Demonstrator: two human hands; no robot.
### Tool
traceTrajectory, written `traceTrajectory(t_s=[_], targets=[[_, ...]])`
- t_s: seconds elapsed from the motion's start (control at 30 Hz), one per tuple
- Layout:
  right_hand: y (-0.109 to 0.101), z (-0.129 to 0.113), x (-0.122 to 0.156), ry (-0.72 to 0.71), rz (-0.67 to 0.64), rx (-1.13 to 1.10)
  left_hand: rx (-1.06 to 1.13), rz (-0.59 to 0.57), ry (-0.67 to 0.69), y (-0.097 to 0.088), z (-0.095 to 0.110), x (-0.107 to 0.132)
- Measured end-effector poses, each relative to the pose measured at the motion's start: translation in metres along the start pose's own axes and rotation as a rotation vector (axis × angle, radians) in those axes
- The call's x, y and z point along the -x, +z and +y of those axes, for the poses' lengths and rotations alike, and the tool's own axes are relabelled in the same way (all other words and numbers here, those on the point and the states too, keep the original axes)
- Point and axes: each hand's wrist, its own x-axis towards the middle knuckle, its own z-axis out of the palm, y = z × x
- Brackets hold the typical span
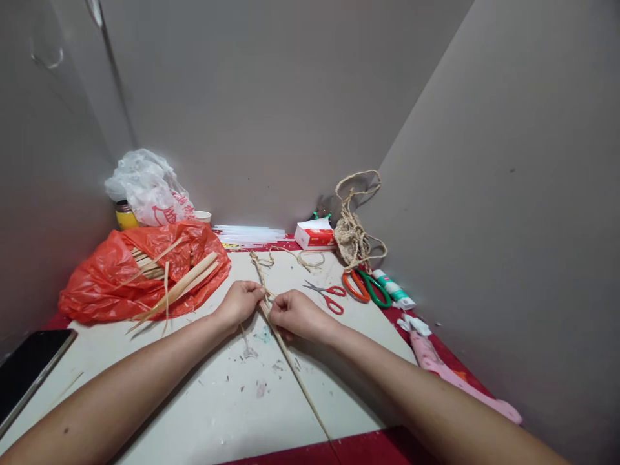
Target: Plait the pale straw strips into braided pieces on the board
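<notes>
A thin braided straw cord (259,270) runs from the far part of the white board down between my hands. Its loose straw strands (295,368) trail on toward the board's front edge. My left hand (241,303) pinches the cord from the left, fingers closed. Close beside it, my right hand (296,314) is closed on the straw strands, thumb and forefinger pressed together. The fingertips hide the exact spot where the strands cross. Small red-handled scissors (329,294) lie right of the cord, blades pointing left.
A red plastic bag (101,278) with straw strips stands at left, near a dark phone (31,368). At the back are white sticks (252,235), a small red-and-white box (314,234) and a coiled straw rope (352,237). Larger scissors (371,287) and a pink object (455,374) lie right.
</notes>
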Motion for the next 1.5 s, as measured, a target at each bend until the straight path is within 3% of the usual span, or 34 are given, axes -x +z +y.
traceTrajectory(t_s=[0.23,0.5,0.83,1.37,1.5], targets=[[0.009,0.005,0.000,-0.021,0.137,-0.134,0.013,0.054,0.036,0.000,-0.004,-0.002],[0.014,0.011,-0.002,0.002,0.121,-0.313,0.015,0.032,0.057,0.000,-0.002,0.000],[0.026,0.000,-0.005,0.000,0.132,-0.337,-0.074,0.026,0.138,0.002,-0.015,-0.002],[0.034,0.001,-0.004,-0.066,0.185,-0.394,0.011,-0.016,0.100,0.003,-0.010,0.001],[0.036,0.003,-0.004,-0.091,0.153,-0.422,-0.009,0.017,0.102,0.003,-0.010,0.000]])
